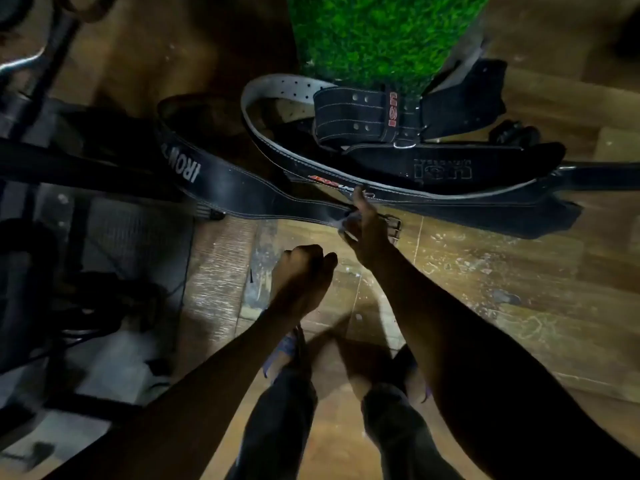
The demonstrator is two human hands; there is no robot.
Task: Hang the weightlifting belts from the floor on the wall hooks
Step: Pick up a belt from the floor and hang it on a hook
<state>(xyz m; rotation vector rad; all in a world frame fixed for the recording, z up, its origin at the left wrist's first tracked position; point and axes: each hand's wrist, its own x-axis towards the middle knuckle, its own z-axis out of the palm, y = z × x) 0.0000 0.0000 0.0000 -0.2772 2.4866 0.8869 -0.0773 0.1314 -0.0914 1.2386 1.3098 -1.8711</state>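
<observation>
Item: IRON-lettered belt (221,181), lying on the floor (485,271). Right hand (363,230) fingers (360,202) are grasping its buckle end, likely for lifting. Left hand (301,268) is hanging clenched, empty, just beside.

The floor (485,271) is worn wood planks, scuffed and a bit shiny where light hits. The IRON belt (221,181) looks like smooth black leather with pale stitching and a slight gloss, metal buckle (393,227) at its end. The USI belt (349,114) looks matt, suede-ish. Green fake turf (374,32) is rough and fuzzy.
</observation>
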